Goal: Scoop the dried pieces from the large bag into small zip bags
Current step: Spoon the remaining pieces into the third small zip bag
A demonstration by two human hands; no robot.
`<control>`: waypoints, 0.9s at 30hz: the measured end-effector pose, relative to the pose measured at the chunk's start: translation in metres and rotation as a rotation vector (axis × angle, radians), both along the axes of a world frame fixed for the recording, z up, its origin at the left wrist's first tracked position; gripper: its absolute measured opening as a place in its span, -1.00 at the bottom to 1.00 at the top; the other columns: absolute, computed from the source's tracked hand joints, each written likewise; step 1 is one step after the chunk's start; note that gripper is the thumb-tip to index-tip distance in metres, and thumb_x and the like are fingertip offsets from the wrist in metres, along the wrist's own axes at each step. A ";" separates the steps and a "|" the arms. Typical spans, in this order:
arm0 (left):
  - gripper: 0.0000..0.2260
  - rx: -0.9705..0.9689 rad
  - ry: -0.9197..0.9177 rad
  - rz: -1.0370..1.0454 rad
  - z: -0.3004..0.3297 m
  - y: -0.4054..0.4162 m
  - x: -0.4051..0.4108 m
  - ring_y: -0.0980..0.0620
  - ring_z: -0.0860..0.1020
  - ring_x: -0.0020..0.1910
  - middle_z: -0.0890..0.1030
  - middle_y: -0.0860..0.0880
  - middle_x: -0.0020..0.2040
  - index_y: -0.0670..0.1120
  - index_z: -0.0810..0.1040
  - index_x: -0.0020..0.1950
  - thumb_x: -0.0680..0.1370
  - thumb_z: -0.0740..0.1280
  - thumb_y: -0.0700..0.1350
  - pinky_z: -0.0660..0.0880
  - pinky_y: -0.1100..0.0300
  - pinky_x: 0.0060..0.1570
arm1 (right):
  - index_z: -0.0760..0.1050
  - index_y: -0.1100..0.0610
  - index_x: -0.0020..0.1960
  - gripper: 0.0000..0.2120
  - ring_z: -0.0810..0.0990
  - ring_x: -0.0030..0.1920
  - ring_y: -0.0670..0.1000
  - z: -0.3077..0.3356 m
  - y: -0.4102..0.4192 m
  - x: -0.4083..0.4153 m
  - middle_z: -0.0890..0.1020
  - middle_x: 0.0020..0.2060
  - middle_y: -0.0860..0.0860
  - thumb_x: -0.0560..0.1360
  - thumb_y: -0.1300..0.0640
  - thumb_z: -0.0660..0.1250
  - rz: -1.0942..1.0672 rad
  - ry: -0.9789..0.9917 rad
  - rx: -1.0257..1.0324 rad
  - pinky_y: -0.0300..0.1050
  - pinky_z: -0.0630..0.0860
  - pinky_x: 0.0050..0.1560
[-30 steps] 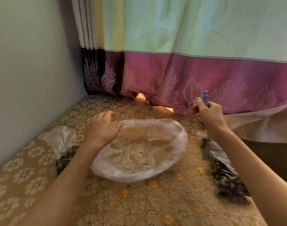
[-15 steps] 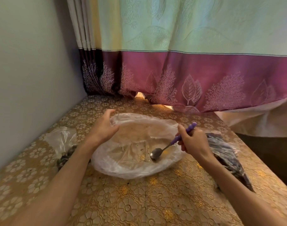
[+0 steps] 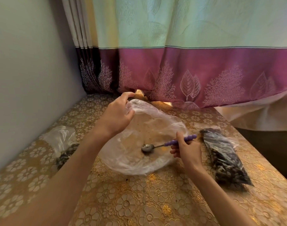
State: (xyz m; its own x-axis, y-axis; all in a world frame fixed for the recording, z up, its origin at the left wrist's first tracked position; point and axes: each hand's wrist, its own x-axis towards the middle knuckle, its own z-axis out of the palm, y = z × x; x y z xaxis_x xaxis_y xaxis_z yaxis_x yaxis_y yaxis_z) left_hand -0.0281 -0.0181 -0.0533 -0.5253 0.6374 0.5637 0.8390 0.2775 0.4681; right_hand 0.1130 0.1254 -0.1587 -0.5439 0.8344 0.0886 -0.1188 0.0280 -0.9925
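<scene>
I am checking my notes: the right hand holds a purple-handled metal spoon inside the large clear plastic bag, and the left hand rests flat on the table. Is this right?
Not quite. In the head view, the left hand grips the far rim of the large clear plastic bag. The right hand does hold the purple-handled metal spoon inside it.

Bare tablecloth (image 3: 139,201) is left open toward 6 o'clock, while passage is blocked by filled bags at 3 (image 3: 227,162) and 9 o'clock (image 3: 64,149).

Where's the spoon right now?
In the head view, the spoon is right of centre: its bowl rests inside the large bag, and the right hand grips its purple handle, left of the filled zip bag.
</scene>
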 end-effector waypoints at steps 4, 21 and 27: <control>-0.58 0.019 0.042 -0.032 0.003 -0.001 0.007 0.15 0.41 -0.06 0.41 0.06 -0.01 -0.07 0.36 0.36 0.51 0.30 -0.26 0.24 0.63 -0.13 | 0.62 0.15 -0.46 -0.51 0.56 -0.45 -0.02 -0.004 0.000 -0.002 0.68 -0.39 0.12 0.57 -0.03 0.24 -0.008 0.000 -0.039 -0.19 0.51 -0.39; -0.61 0.043 0.026 -0.035 -0.007 -0.013 -0.004 0.19 0.41 -0.11 0.43 0.11 -0.03 -0.07 0.40 0.33 0.51 0.32 -0.23 0.27 0.66 -0.16 | 0.56 0.27 -0.29 -0.63 0.58 -0.43 -0.03 0.018 0.002 -0.019 0.69 -0.32 0.15 0.60 0.12 0.20 0.080 0.258 -0.377 -0.27 0.57 -0.37; -0.56 0.014 -0.070 0.080 -0.022 -0.025 -0.029 0.14 0.37 0.11 0.45 -0.03 0.22 -0.07 0.33 0.38 0.53 0.32 -0.05 0.31 0.27 0.04 | 0.58 0.27 -0.30 -0.61 0.55 -0.39 -0.01 0.022 0.001 -0.020 0.67 -0.30 0.16 0.60 0.10 0.20 0.069 0.236 -0.339 -0.29 0.55 -0.38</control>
State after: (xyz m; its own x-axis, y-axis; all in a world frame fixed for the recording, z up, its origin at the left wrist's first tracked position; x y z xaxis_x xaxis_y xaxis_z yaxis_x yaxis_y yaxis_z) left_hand -0.0568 -0.0429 -0.0755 -0.6127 0.5844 0.5320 0.7795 0.3355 0.5290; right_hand 0.0931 0.1262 -0.1367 -0.5971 0.8002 -0.0557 -0.3340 -0.3112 -0.8897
